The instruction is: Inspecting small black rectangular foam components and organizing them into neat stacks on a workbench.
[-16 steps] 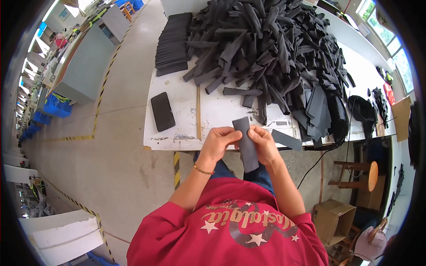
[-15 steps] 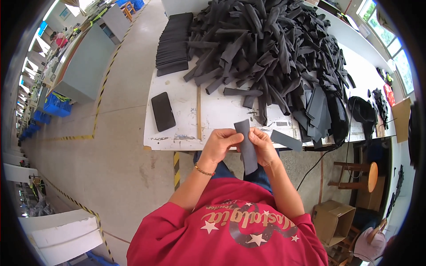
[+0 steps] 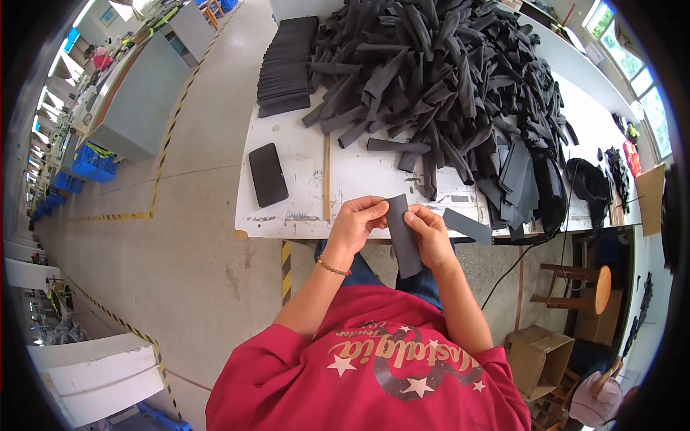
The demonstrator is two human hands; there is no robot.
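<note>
Almost nothing is moving since half a second ago: I am still pinching the strip (image 3: 402, 233) between left hand (image 3: 353, 224) and right hand (image 3: 431, 233), just over the worktop (image 3: 359, 176) edge. Held only near its top, it may be slipping toward the floor (image 3: 194, 237).

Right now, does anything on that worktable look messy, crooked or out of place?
Yes: the loose heap of dark strips sprawls untidily beside a neat stack, and one strip pokes over the table edge. Both hands hold one strip.
</note>
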